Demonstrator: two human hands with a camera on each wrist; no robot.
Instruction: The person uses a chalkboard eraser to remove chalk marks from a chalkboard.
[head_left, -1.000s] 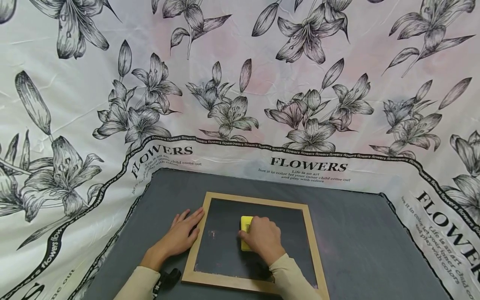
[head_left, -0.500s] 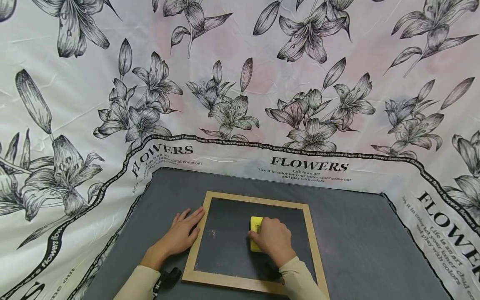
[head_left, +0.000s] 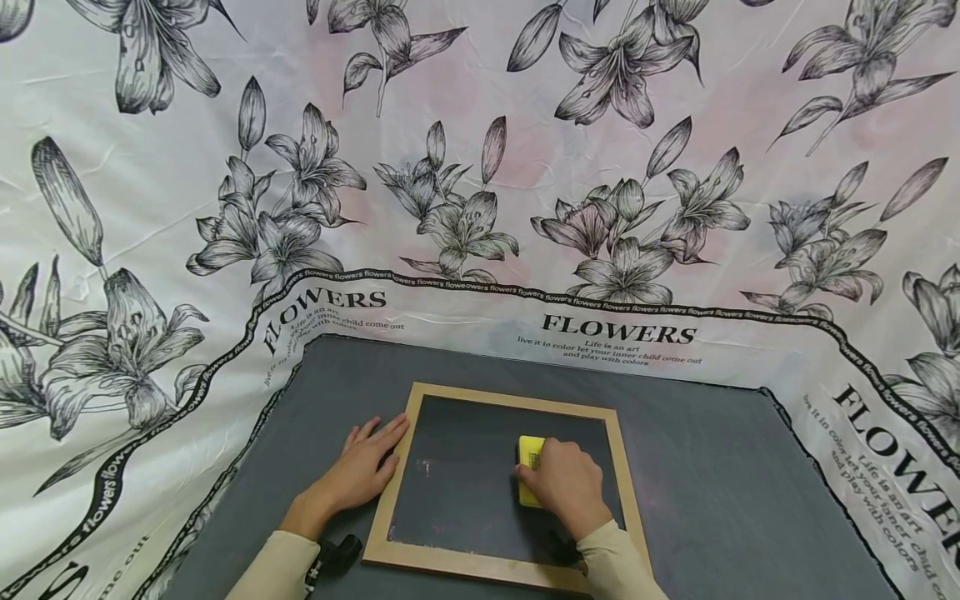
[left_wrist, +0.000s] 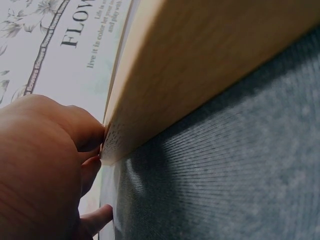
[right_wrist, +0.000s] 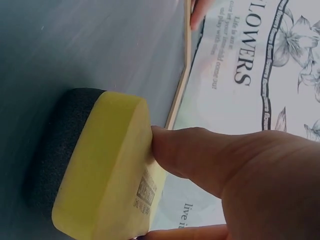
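Note:
A small chalkboard (head_left: 465, 492) in a light wooden frame (head_left: 517, 400) lies on the dark table. My right hand (head_left: 568, 483) grips a yellow chalkboard eraser (head_left: 530, 458) on the board's right half. In the right wrist view the eraser (right_wrist: 107, 165) shows its black felt pad (right_wrist: 60, 145) against the board, with my thumb on its yellow back. My left hand (head_left: 356, 471) rests at the frame's left side, fingers extended and fingertips on the wood. The left wrist view has these fingers at the frame's outer edge (left_wrist: 190, 65).
Pale chalk smudges (head_left: 424, 468) mark the board's left part. Grey cloth (head_left: 720, 483) covers the table around the frame. A flower-printed white curtain (head_left: 465, 333) hangs along the back and both sides. Something black (head_left: 341, 554) sits by the left wrist.
My right hand has slid the eraser rightward across the board, from near its middle to the right half. The left hand and the frame have stayed in place.

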